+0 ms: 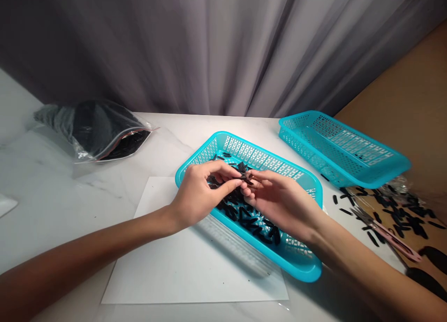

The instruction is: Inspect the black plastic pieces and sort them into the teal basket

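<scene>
I see both hands meeting above the basket [303, 270]. The left hand [197, 194] pinches a thin black strip [240, 178] between thumb and forefinger; the right hand [282, 201] has its thumb and fingertips closed about the strip's other end, the remaining fingers curled below. More black pieces [249, 224] lie loose inside the basket, which rests partly over a white sheet [181, 266]. Left of the basket, an open bag [96, 126] bulges with black stuff; to its right lie scissors [396, 242], and behind them stands a second basket [379, 180].
</scene>
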`<state>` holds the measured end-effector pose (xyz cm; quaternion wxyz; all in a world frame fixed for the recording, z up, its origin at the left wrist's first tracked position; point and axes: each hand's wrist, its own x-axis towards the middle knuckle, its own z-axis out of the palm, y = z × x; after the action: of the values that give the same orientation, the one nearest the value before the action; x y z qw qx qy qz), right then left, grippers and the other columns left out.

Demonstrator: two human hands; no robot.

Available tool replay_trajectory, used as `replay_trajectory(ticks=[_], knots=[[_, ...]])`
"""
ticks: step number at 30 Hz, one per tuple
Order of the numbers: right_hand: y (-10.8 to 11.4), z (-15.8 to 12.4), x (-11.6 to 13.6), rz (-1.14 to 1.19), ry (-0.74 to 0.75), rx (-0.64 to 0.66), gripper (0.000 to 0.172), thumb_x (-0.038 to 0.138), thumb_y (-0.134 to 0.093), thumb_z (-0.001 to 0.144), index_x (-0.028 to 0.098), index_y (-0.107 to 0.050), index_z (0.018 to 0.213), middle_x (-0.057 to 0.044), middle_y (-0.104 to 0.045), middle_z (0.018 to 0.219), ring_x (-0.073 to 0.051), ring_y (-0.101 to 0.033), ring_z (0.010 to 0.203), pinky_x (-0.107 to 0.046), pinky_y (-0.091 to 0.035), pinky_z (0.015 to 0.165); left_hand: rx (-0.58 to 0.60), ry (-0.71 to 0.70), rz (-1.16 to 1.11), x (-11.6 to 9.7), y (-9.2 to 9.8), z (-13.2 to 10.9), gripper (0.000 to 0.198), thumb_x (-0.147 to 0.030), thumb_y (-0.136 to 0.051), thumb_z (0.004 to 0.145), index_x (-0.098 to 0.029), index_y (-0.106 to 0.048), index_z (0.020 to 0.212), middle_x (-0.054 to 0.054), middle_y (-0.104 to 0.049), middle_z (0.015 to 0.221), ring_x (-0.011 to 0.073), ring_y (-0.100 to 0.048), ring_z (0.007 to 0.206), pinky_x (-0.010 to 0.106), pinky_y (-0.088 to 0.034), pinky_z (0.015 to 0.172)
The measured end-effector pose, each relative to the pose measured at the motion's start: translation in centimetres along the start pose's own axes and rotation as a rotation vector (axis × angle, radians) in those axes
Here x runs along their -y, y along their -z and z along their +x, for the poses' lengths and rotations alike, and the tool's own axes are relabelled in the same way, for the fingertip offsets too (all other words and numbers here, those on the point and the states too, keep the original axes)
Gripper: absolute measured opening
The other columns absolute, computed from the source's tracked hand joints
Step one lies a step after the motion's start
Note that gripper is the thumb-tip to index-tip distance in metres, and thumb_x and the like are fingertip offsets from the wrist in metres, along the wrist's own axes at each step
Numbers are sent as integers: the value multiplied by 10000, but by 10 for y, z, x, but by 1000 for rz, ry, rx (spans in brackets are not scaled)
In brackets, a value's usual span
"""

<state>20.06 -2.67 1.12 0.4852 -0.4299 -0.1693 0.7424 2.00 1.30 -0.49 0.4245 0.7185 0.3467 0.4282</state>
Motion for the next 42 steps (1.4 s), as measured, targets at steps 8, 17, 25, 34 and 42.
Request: replay_trajectory(ticks=[8, 17, 25, 34, 42], knots=[[-2, -2, 1, -22, -13, 83, 23, 135, -645, 661, 151, -654, 675, -28, -572, 692, -130, -485, 680, -254, -392, 604, -9, 30, -45, 0, 1, 1, 67, -211, -798, 790, -178, -741, 807, -11, -738, 761, 105, -679, 701, 199, -555, 657], [-5, -5, -2, -218, 99, 76, 121, 277, -718, 827, 176, -664, 790, 47, -407, 605, -104, -265, 565, -253, -223, 509, -16, 69, -68, -1, 1, 4, 101, -228, -824, 760, -173, -742, 785, 2, -742, 744, 120, -682, 687, 215, -561, 640], [-3, -3, -4, -283, 129, 67, 205, 300, -721, 844, 186, -615, 711, 48, -386, 598, -110, -235, 565, -283, -173, 518, 5, 70, -63, -3, 2, 4, 112, -221, -832, 748, -176, -742, 797, -7, -744, 753, 112, -684, 699, 204, -566, 662], [-1, -3, -3, -321, 165, 50, 241, 339, -760, 807, 189, -606, 697, 58, -377, 566, -103, -237, 543, -301, -131, 530, 21, 32, -4, -2, 2, 4, 68, -211, -789, 793, -189, -747, 840, -4, -743, 781, 111, -657, 689, 217, -534, 637], [-2, -3, -3, -314, 170, 45, 253, 319, -748, 815, 185, -581, 681, 55, -388, 576, -98, -243, 541, -300, -142, 540, 8, 23, -12, -1, 1, 3, 49, -217, -764, 822, -204, -747, 866, -16, -748, 807, 97, -659, 710, 197, -515, 642]])
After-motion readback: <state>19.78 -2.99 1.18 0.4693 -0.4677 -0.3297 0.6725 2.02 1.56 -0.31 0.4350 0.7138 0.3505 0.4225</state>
